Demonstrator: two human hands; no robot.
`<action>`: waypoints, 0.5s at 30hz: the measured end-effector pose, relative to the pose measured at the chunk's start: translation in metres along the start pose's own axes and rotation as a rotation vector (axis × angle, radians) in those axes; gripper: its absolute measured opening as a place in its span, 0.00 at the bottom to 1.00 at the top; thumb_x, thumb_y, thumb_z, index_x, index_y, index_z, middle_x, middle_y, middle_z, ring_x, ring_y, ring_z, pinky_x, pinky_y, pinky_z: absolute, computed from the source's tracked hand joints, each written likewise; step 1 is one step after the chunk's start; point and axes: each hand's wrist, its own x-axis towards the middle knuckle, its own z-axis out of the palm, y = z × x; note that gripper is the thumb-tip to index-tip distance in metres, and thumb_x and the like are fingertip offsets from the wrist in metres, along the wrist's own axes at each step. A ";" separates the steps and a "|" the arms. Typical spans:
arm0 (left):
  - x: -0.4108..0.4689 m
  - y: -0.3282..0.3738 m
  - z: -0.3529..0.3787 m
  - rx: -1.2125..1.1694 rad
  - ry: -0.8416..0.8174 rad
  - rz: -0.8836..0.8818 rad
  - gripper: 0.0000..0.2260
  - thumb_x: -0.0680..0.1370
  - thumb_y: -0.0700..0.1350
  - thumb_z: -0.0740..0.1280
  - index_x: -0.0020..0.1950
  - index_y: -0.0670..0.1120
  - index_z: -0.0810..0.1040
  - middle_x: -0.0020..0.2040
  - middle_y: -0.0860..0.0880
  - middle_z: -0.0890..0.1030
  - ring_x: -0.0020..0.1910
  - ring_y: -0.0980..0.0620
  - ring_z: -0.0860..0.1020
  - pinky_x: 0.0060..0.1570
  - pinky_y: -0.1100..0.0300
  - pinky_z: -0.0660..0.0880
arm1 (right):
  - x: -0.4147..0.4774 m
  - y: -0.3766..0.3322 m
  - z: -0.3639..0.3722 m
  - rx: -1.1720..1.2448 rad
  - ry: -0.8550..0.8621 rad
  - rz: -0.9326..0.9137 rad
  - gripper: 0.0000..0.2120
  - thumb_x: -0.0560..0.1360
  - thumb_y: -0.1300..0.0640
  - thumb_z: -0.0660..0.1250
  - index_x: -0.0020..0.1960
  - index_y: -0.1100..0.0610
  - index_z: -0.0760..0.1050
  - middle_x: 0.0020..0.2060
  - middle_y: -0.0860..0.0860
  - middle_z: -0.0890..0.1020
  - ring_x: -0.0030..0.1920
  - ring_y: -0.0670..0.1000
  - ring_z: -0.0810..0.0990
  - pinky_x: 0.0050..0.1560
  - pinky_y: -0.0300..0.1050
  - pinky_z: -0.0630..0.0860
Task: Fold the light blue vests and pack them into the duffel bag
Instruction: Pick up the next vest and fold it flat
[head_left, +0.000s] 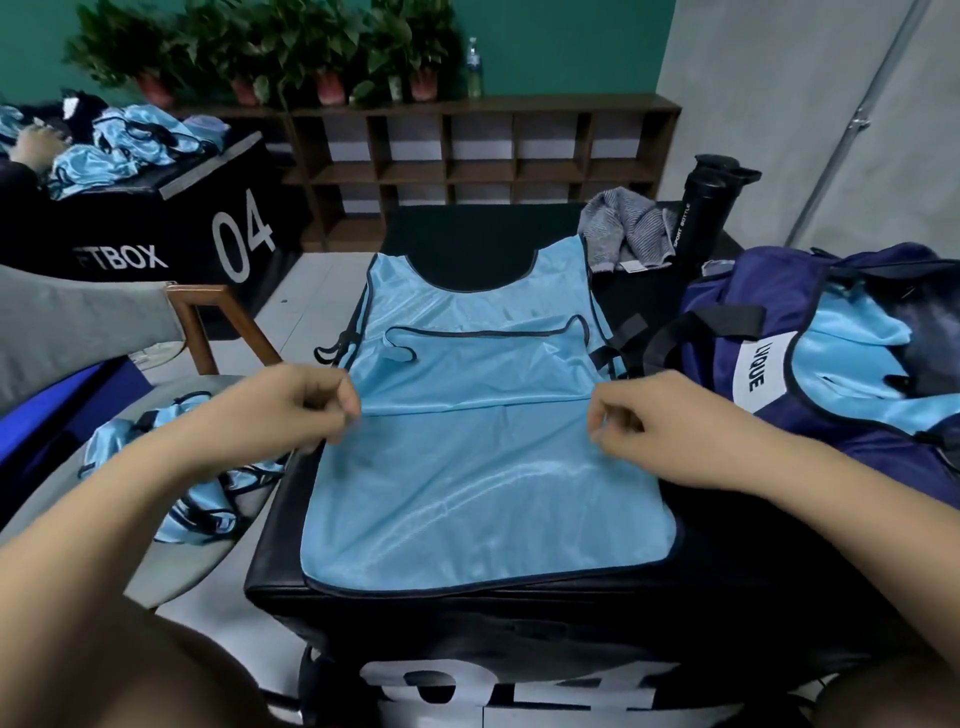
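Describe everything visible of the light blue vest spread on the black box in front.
The light blue vest is shiny, thin fabric with dark piping and black side straps. It lies spread flat on the black box, scooped neckline away from the person, a crosswise fold line at mid-height. The left hand and right hand pinch its side edges there.

A light blue vest (483, 467) of thin, glossy mesh cloth, bound in dark tape, lies on a padded box (467, 616) covered in smooth black leatherette with a faint sheen. At right is a duffel bag (821, 441) of matt navy woven fabric. Beyond it are a ribbed grey knit towel (623, 228), a glossy black plastic bottle (701, 218) and dark wood shelving (519, 106).
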 end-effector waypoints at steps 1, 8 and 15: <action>0.014 0.001 -0.002 -0.016 0.091 0.005 0.07 0.78 0.41 0.68 0.50 0.52 0.83 0.41 0.47 0.85 0.36 0.51 0.79 0.45 0.52 0.78 | 0.015 0.001 0.000 -0.010 0.049 0.017 0.02 0.74 0.53 0.70 0.43 0.46 0.79 0.35 0.41 0.83 0.39 0.44 0.81 0.45 0.49 0.81; 0.106 -0.003 0.010 -0.008 0.459 0.056 0.03 0.77 0.48 0.75 0.47 0.52 0.81 0.42 0.54 0.84 0.38 0.52 0.79 0.41 0.56 0.75 | 0.121 0.018 0.014 -0.249 0.212 0.082 0.07 0.76 0.51 0.68 0.54 0.49 0.77 0.50 0.47 0.81 0.52 0.54 0.79 0.49 0.50 0.77; 0.157 -0.027 0.029 0.103 0.399 -0.072 0.19 0.77 0.62 0.73 0.62 0.53 0.77 0.60 0.51 0.75 0.53 0.50 0.78 0.57 0.50 0.77 | 0.178 0.035 0.034 -0.586 0.186 0.022 0.16 0.78 0.49 0.67 0.62 0.55 0.75 0.55 0.55 0.77 0.57 0.59 0.76 0.54 0.54 0.72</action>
